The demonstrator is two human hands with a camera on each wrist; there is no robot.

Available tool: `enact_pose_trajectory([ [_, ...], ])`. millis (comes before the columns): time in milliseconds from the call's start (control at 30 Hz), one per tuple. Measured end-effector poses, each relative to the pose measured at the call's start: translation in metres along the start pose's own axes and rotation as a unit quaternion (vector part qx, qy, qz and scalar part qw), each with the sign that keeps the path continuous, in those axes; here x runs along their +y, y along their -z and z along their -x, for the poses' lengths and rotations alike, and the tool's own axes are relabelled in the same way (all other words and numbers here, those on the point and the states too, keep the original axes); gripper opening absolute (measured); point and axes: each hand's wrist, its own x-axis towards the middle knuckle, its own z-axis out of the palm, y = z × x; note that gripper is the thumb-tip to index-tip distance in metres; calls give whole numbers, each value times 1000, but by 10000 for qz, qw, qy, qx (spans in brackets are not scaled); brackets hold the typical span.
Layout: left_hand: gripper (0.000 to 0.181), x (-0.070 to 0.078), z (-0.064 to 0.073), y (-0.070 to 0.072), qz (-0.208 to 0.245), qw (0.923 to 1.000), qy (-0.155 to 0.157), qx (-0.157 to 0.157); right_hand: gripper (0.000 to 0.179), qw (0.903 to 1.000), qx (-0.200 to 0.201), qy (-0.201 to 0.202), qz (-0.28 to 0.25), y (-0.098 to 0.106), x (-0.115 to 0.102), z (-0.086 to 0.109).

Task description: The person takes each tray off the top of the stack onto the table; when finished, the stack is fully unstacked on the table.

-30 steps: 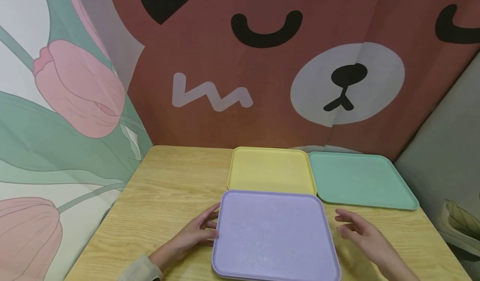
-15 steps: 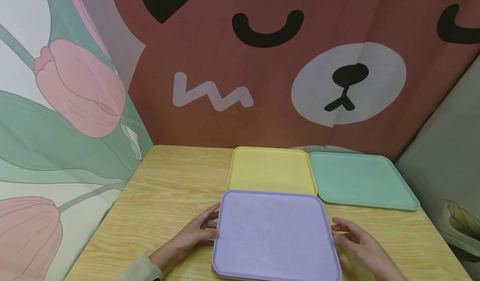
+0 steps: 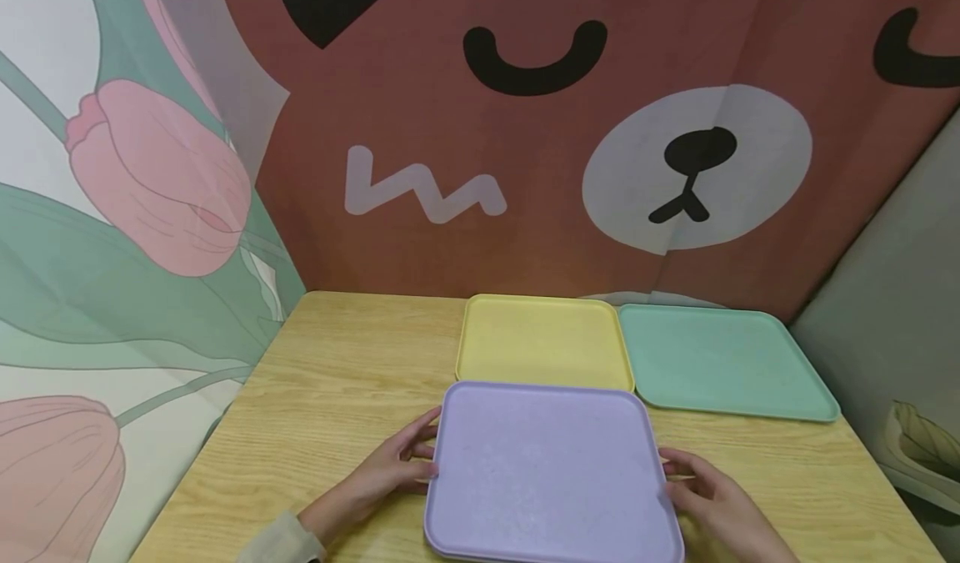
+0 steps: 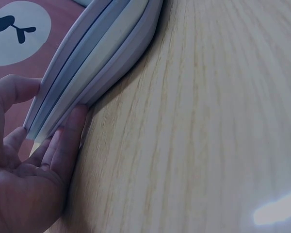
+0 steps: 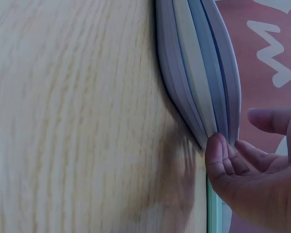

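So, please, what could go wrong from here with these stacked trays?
The stack of trays is several separate layers, so an uneven lift may make them slide apart. The left hand and right hand are only at its side edges, so the hold could slip. The yellow tray lies close behind; a forward push might bump it.

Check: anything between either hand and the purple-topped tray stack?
Nothing visible: the left hand grips the tray stack at its left edge; the right hand is at its right edge. The yellow tray and green tray lie beyond, not between.
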Motion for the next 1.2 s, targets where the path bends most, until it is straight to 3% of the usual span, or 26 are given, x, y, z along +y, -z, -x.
enact_pose_trajectory([
  [1200,88,-2,-2,2,-77,10000,59,20,58,9974,317,-70,647,-13,-2,-6],
])
